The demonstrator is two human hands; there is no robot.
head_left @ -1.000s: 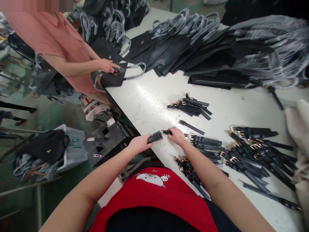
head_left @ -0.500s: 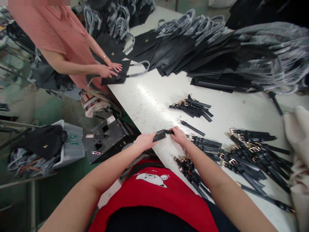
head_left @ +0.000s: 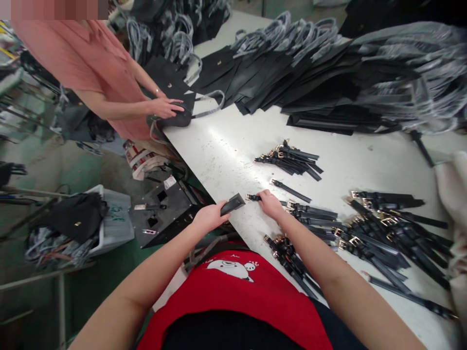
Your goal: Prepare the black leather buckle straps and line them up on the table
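Observation:
My left hand (head_left: pixel 210 217) is closed around a short dark strip (head_left: pixel 233 203), perhaps several straps stacked together, at the table's near left edge. A small gap to the right, my right hand (head_left: pixel 270 204) pinches a black buckle strap (head_left: pixel 253 197), its gold buckle pointing left toward the strip. Just beyond that hand lies a single buckle strap (head_left: pixel 291 190). More black straps with gold buckles (head_left: pixel 315 212) lie beside and under my right wrist, and another bunch (head_left: pixel 290 260) rests below my forearm.
Further back is a pile of buckle straps (head_left: pixel 292 160); a larger heap (head_left: pixel 383 233) lies right. Black bag panels with wrapped handles (head_left: pixel 277 78) cover the table's far side. A co-worker's hand (head_left: pixel 166 107) rests on a black bag. A grey crate (head_left: pixel 116 218) stands on the floor left.
My left hand has drawn away to the left with the dark strip, opening a gap from the strap. That strap's buckle now shows in my right hand. The co-worker's hands have shifted over the bag.

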